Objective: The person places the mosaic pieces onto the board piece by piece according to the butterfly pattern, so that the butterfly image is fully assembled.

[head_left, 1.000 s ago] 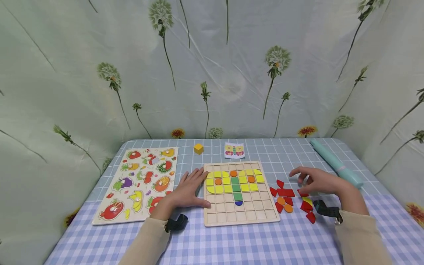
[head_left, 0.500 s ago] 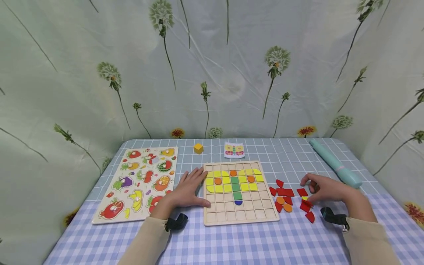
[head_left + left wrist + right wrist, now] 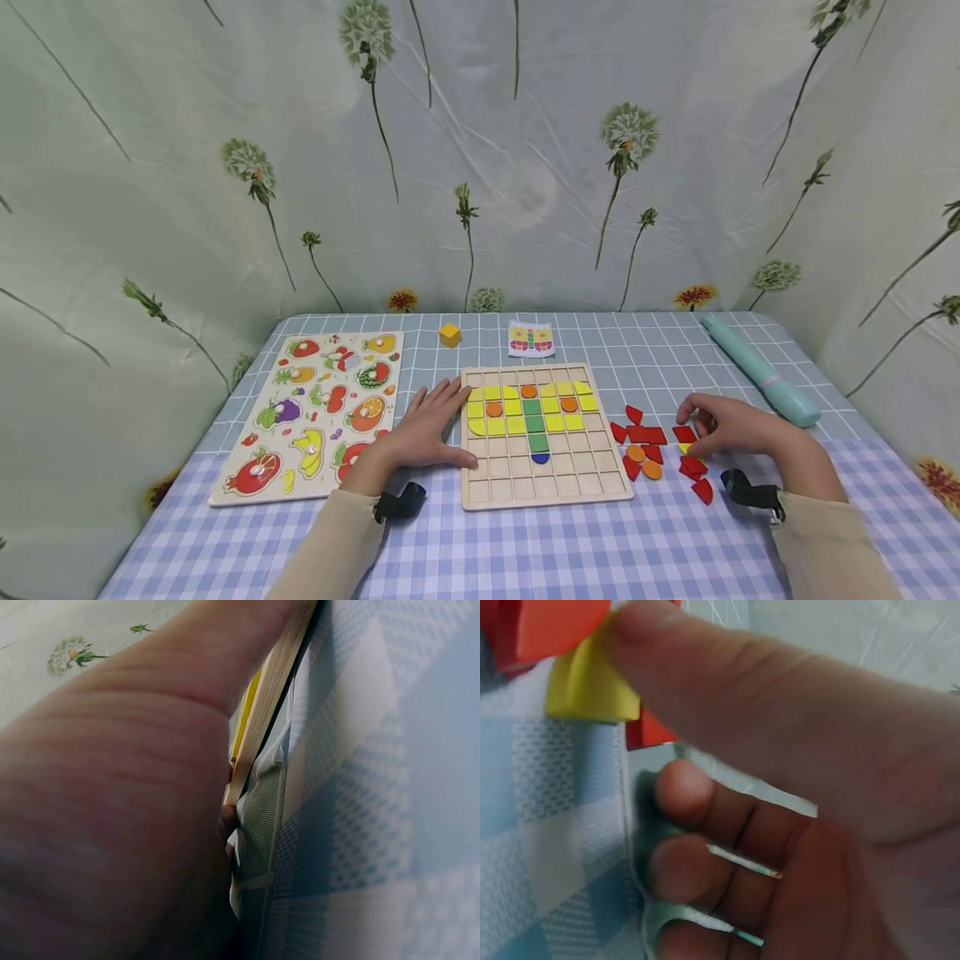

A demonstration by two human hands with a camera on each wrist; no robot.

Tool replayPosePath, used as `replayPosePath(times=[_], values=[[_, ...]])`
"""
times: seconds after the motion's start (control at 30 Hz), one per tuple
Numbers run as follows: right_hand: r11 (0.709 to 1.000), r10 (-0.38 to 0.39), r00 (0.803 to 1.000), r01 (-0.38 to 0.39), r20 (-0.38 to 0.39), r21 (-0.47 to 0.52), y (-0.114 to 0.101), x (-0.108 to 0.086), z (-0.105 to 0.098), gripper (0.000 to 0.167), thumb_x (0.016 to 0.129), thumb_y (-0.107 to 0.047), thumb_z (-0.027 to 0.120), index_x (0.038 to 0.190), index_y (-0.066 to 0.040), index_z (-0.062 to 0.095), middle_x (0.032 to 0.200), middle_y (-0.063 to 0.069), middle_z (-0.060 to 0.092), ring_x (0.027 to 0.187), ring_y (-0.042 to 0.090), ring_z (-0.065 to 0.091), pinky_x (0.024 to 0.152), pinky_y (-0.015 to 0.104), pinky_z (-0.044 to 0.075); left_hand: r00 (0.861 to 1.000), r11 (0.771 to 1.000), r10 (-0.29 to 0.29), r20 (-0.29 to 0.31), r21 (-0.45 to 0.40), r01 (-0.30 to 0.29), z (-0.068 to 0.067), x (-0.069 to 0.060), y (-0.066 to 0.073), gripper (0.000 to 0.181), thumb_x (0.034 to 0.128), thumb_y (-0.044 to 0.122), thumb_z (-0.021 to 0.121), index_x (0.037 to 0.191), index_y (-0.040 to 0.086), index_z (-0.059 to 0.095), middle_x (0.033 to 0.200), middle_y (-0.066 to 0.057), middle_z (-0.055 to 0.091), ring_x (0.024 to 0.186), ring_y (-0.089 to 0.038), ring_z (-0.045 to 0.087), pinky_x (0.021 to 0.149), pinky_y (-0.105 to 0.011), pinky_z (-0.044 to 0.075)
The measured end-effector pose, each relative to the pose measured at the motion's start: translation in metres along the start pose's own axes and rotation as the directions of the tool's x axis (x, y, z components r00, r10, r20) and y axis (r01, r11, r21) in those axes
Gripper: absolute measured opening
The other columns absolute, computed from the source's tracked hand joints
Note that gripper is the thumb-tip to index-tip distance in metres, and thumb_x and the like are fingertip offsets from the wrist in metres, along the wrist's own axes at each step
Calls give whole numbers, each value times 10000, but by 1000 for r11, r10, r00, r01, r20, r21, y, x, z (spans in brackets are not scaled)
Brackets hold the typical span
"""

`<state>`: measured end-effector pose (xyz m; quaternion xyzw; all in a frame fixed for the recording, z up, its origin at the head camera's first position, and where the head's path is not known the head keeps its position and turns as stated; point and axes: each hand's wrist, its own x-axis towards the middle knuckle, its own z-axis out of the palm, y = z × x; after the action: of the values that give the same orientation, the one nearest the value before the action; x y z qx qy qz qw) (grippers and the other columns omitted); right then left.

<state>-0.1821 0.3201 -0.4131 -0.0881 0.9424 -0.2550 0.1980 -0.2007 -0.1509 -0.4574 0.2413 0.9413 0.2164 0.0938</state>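
Observation:
My left hand (image 3: 429,429) rests with spread fingers at the left edge of the wooden grid board (image 3: 517,493), its thumb over the rim. In the left wrist view the thumb lies along the board's edge (image 3: 271,694). Yellow tiles (image 3: 492,427), green tiles (image 3: 535,425), orange round tiles (image 3: 568,405) and a blue half-round tile (image 3: 540,458) sit in the grid. My right hand (image 3: 738,425) is over loose tiles, its thumb touching a yellow tile (image 3: 592,686) among red tiles (image 3: 559,626). Its other fingers bend loosely, and the index fingertip is hidden in the right wrist view.
Loose red tiles (image 3: 647,435) and orange discs (image 3: 652,471) lie right of the board. A fruit puzzle board (image 3: 247,446) is at the left. Behind are a yellow cube (image 3: 450,335) and a butterfly pattern card (image 3: 531,340). A turquoise roll (image 3: 765,375) lies at the far right.
My right hand first shifted right and slightly down, then a little back left. The yellow tile has slid out from under the red ones, up and left. My left hand stays put.

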Motion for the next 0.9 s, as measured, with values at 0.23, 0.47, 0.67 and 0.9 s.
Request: replayPosePath(times=[0.23,0.47,0.67,0.9], values=[[1000,3,1000,-3,23,-13,0,-3,-2,506,742,-171,866,1113,-63,541,732,22,505,701,179,494,599,230,440,1000,1000,-4,5,-4,4,-1,-1,1,1131,734,649,778,1603,169,238,1697,-48,144,1585,-282,60,1270,-564,-11],[999,40,999,-40,4,-33,8,-9,-8,416,764,-143,843,1055,-47,562,741,26,493,724,180,483,609,250,433,1000,1000,2,1,3,-2,-1,0,1,1134,734,645,779,1603,160,236,1696,-58,149,1583,-288,73,1270,-567,14],[998,49,999,-49,-1,-48,12,-11,-9,223,786,-118,818,893,-70,628,733,24,512,737,183,484,617,250,429,1000,1000,6,-3,0,-6,0,0,1,1123,737,642,777,1599,153,250,1693,-70,162,1581,-300,80,1267,-577,13],[998,40,999,-39,2,-55,10,-12,-11,226,778,-113,825,851,-75,614,748,22,534,750,181,493,625,246,448,1000,1000,-4,-1,-2,4,-1,-1,2,1129,732,644,780,1602,163,244,1695,-55,156,1583,-287,75,1270,-568,6]])
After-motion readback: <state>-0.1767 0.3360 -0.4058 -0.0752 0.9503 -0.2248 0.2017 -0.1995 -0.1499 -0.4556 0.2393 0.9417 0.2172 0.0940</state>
